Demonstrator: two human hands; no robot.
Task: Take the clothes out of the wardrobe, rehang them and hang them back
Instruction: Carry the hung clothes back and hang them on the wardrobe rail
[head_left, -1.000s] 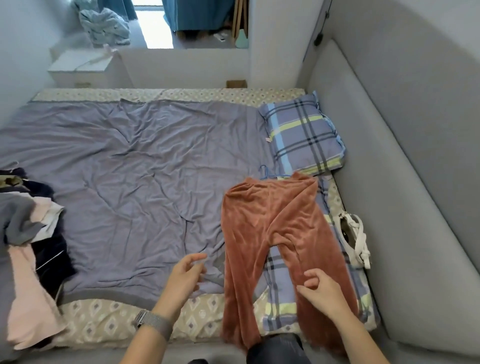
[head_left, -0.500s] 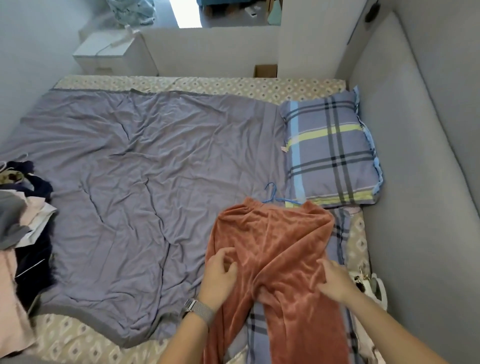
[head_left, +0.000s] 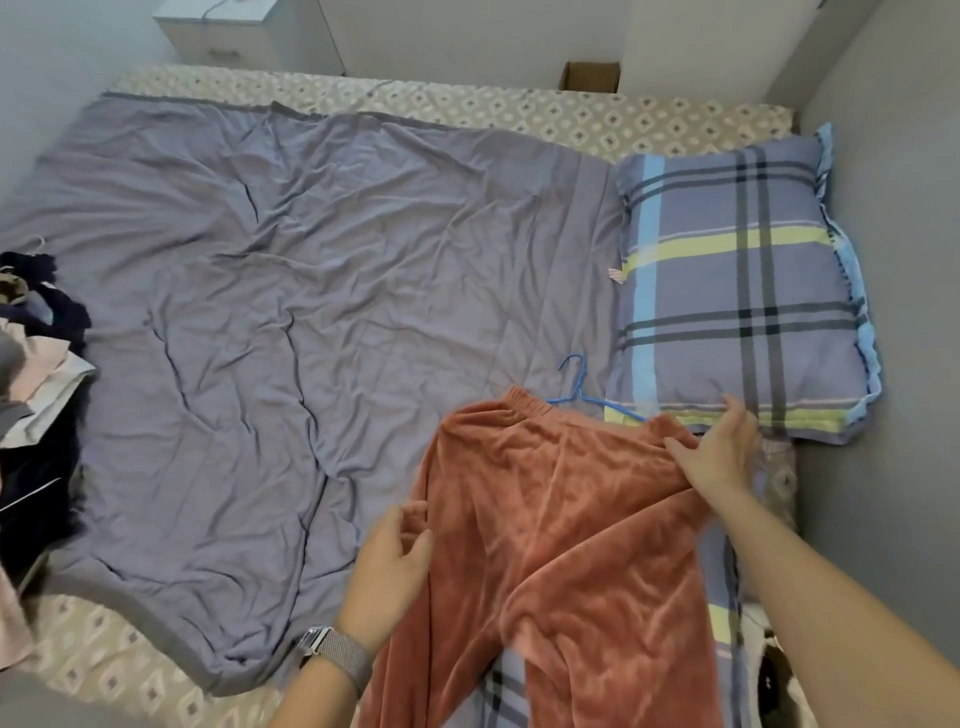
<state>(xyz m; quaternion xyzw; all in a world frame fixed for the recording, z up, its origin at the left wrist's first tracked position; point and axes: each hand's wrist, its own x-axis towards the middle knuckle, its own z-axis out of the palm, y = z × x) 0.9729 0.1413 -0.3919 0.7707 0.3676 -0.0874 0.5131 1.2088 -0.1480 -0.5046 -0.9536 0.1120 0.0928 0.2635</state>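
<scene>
Head view: the rust-coloured trousers (head_left: 561, 525) lie flat on the bed, waistband away from the person, legs running back toward the body; the left hand (head_left: 389, 566) rests at the left hip edge of the cloth, fingers loosely bent with the tips on the fabric, though whether it pinches the seam or only touches it I cannot tell; the right hand (head_left: 719, 457) lies spread and flat on the right end of the waistband, fingers straight, pressing rather than grasping. Just beyond the waistband, between the two hands and nearer the right one, the blue hanger (head_left: 576, 389) pokes out, its hook lying on the sheet and one arm hidden under the cloth.

The step in hand looks like squaring the trousers for the hanger; it would go best with the waistband smoothed level, both hands drawing outward evenly, then the legs brought together so they fold over the bar without bunching; the plush cloth may drag on the sheet, so lift rather than slide.

Left of the left hand spreads the creased grey sheet (head_left: 311, 291); well off to that side lies a pile of clothes (head_left: 36, 395); past the right hand sits a checked pillow (head_left: 737, 280), touching its fingertips; a white cabinet (head_left: 228, 31) and a cardboard box (head_left: 589, 77) stand by the far wall.
</scene>
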